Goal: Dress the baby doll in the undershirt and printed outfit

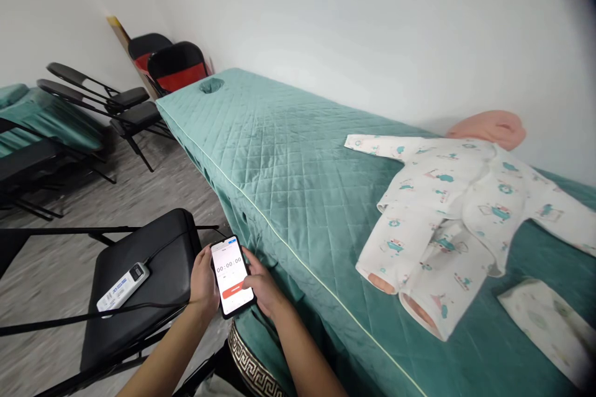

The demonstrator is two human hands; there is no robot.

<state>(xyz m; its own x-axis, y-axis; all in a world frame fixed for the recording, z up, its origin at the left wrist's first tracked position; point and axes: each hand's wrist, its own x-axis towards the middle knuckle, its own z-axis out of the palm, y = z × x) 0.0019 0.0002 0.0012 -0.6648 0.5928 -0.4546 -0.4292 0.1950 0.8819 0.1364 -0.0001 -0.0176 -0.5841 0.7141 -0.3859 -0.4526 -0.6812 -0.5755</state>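
A smartphone (226, 298) is held upright between my two hands. Its white screen shows 00:00:00 and an orange button. My left hand (203, 278) is wrapped round the phone's left edge. My right hand (266, 288) grips the right edge, its thumb on or just over the orange button. To the right, a baby doll (488, 127) lies on a green quilted massage bed (298, 161), dressed in a white printed top (460, 177) and matching shorts (405, 248). Folded white patterned cloth (544, 316) lies near the doll's lower end.
A black chair (153, 260) stands at my left, with a white device (123, 288) and its cable on the seat. More folding chairs (135, 113) stand farther back, by another green-covered bed (51, 115). A white wall (349, 31) runs along the bed's far side.
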